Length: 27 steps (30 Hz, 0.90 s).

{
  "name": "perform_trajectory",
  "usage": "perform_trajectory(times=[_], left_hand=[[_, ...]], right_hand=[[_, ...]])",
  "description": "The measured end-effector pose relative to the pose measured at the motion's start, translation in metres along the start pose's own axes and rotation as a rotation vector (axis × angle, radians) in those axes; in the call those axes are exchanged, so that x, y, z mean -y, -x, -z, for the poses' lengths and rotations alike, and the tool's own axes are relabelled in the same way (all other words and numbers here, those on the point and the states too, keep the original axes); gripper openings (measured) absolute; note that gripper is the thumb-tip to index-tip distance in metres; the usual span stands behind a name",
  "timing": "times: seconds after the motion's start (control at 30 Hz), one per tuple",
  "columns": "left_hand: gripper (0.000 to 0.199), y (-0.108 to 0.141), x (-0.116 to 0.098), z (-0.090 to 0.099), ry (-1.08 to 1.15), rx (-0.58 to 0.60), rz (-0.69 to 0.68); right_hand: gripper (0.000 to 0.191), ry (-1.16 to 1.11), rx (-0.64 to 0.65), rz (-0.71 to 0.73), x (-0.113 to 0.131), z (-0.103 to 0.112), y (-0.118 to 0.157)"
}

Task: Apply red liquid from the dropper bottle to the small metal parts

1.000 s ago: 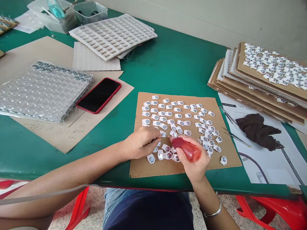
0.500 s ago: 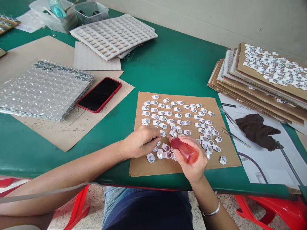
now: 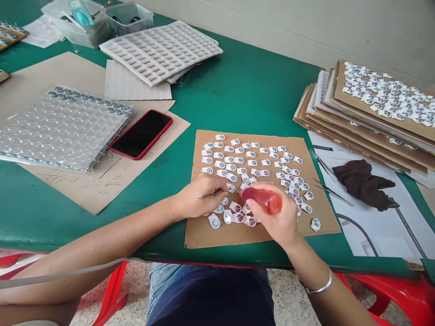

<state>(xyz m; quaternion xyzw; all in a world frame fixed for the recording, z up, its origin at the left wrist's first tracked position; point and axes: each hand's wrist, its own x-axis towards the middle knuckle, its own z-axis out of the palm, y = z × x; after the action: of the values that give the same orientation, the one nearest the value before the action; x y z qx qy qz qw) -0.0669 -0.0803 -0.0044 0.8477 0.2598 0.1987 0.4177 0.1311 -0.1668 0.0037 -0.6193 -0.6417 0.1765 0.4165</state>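
My left hand [image 3: 197,195] pinches a thin metal pick [image 3: 211,195], its tip reaching toward my right hand. My right hand [image 3: 273,213] is shut around a red translucent squeeze bottle [image 3: 263,200], whose nozzle points left, close to the pick's tip. Both hands hover over a brown cardboard sheet [image 3: 200,237] covered with several small round metal discs on white paper tabs [image 3: 227,218]. My fingers hide some of the discs, and the pick's tip is hard to make out.
On the green table [image 3: 238,99] lie bubble wrap holding metal discs [image 3: 64,129], a red-cased phone [image 3: 141,134] and a white moulded tray [image 3: 159,52]. To the right are stacked cardboard sheets [image 3: 360,113], tweezers [image 3: 331,192] and a brown cloth [image 3: 362,183].
My right hand has moved up the sheet, and the red bottle now lies more level. My left hand and the pick have shifted slightly upward.
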Motion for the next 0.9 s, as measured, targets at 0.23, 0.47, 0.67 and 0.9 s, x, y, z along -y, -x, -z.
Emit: perform_trajectory(times=[0.23, 0.47, 0.67, 0.9], left_hand=[[0.014, -0.004, 0.000, 0.002, 0.056, -0.038, 0.074], [0.014, -0.005, -0.002, 0.004, 0.091, -0.030, 0.113], [0.013, -0.004, 0.001, 0.001, 0.093, -0.038, 0.089], [0.012, -0.004, 0.001, 0.002, 0.097, -0.033, 0.114]], right_hand=[[0.021, -0.127, 0.020, -0.185, -0.018, -0.001, -0.027], [0.016, -0.129, -0.043, -0.085, -0.022, -0.005, -0.019], [0.017, -0.125, -0.039, -0.021, -0.016, -0.003, -0.019], [0.016, -0.166, -0.031, -0.016, -0.016, -0.003, -0.018]])
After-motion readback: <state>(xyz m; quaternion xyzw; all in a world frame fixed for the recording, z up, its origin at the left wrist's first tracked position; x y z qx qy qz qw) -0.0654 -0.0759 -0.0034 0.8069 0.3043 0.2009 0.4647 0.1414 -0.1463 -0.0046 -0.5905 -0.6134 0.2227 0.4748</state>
